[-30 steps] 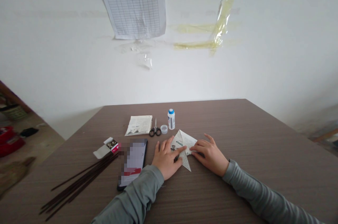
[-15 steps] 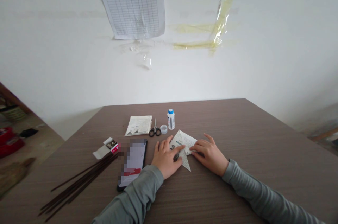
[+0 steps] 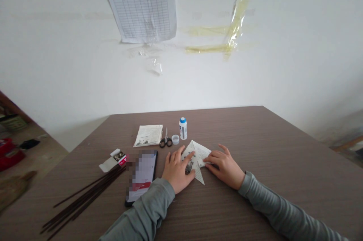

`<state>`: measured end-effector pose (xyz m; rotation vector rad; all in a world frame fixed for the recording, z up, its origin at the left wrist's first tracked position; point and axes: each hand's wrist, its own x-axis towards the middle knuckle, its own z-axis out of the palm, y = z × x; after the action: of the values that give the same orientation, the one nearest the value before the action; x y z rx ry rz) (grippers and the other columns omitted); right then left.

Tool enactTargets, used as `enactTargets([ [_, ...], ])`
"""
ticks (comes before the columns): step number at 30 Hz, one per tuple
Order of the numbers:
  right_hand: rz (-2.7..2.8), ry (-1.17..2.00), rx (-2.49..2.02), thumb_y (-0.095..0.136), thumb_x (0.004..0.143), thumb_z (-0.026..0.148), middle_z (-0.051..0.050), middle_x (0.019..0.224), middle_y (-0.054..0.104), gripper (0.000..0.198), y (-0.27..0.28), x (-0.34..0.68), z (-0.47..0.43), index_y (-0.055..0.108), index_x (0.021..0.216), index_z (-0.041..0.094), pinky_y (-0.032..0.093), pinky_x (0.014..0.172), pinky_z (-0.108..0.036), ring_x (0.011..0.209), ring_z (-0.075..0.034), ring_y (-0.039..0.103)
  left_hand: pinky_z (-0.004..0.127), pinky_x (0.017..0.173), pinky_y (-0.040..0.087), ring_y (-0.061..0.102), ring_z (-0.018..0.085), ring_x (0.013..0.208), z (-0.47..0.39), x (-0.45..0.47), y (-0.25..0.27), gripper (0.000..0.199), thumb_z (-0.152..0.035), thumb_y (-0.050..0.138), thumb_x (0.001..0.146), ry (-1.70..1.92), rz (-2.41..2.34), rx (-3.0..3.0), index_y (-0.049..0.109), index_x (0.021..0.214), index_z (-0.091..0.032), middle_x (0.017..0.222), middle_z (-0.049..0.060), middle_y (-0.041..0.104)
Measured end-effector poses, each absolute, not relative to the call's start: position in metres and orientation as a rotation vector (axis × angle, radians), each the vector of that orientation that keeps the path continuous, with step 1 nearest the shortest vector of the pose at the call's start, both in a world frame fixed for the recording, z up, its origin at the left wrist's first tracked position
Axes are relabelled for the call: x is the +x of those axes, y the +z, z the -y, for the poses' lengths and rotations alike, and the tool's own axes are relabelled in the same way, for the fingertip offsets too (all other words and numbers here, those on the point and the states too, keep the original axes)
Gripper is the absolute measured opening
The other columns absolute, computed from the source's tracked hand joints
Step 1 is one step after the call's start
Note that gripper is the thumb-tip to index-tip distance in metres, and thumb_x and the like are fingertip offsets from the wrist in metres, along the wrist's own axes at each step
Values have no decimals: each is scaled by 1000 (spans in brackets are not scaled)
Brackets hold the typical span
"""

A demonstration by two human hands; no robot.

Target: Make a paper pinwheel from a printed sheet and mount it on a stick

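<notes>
A folded piece of newsprint (image 3: pixel 195 159), with pointed corners at its top and bottom, lies on the table between my hands. My left hand (image 3: pixel 178 171) rests on its left side, fingers spread, thumb and index finger on the paper. At the right edge, my right hand (image 3: pixel 225 167) pinches the newsprint between thumb and fingers, partly hiding that corner. Just beyond the paper stand a white glue bottle (image 3: pixel 183 129) with a blue cap and a small clear round container (image 3: pixel 175 139). Black-handled scissors (image 3: pixel 166 139) lie beside the container.
A stack of folded newsprint (image 3: pixel 149 135) lies left of the scissors. Nearer are a phone (image 3: pixel 143 174), partly pixelated, an open small box (image 3: pixel 120 156) and several thin dark sticks (image 3: pixel 90 192). The brown table (image 3: pixel 255 131) meets a white wall with a taped printed sheet (image 3: pixel 144 14).
My left index finger has drawn back left across the newsprint, uncovering more of its printed face. My right hand stays at the right edge.
</notes>
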<state>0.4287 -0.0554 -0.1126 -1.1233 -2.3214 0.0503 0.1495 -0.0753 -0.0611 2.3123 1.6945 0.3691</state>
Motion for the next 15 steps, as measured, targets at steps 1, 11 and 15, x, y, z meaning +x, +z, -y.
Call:
enactTargets([
  [1, 2322, 51, -1128, 78, 122, 33, -6, 110, 97, 26, -113, 429, 56, 100, 123, 48, 64, 143, -76, 108, -37, 97, 83, 158, 40, 63, 53, 183, 75, 149, -62, 77, -31, 96, 104, 365, -1693, 2311, 83, 180, -37, 201, 18, 64],
  [11, 2206, 129, -1068, 65, 125, 30, -5, 110, 99, 39, -107, 433, 56, 100, 141, 38, 74, 134, -64, 99, -33, 97, 69, 151, 54, 75, 39, 166, 65, 134, -72, 60, -18, 78, 117, 440, -1702, 2325, 84, 174, -35, 171, 12, 89],
  [15, 2195, 41, -1051, 60, 120, 18, -13, 143, 100, 47, -109, 440, 50, 97, 145, 32, 77, 130, -66, 129, -39, 98, 73, 152, 52, 76, 39, 167, 63, 131, -76, 64, -16, 76, 118, 449, -1713, 2312, 83, 176, -39, 169, 10, 91],
])
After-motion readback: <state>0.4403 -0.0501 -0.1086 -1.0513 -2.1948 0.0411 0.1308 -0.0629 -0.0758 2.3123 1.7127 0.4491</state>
